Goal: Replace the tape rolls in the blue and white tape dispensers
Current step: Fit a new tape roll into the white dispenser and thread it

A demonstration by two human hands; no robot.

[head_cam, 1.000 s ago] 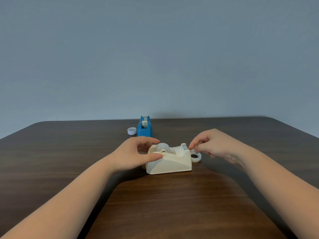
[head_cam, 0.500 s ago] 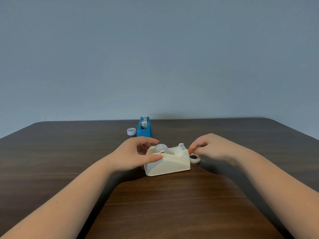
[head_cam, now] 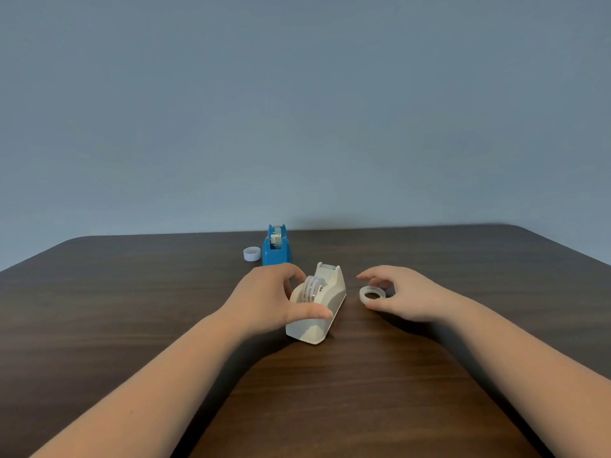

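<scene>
The white tape dispenser [head_cam: 325, 304] stands at the table's middle, turned so its cutter end points away from me, with a tape roll [head_cam: 311, 288] seated in it. My left hand [head_cam: 271, 300] grips its left side, thumb across the near flank. A thin clear tape ring [head_cam: 372, 295] lies flat on the table to the right. My right hand [head_cam: 401, 297] curls around that ring with fingers spread; whether it touches the ring I cannot tell. Farther back stands the blue tape dispenser [head_cam: 276, 248], a roll in it.
A small white tape core [head_cam: 252, 253] sits left of the blue dispenser. The dark wooden table [head_cam: 132, 309] ends at a grey wall behind. Both forearms reach in from the near corners.
The white dispenser has been turned from side-on to cutter end away from me. My right hand left the cutter end and moved right, around the tape ring on the table.
</scene>
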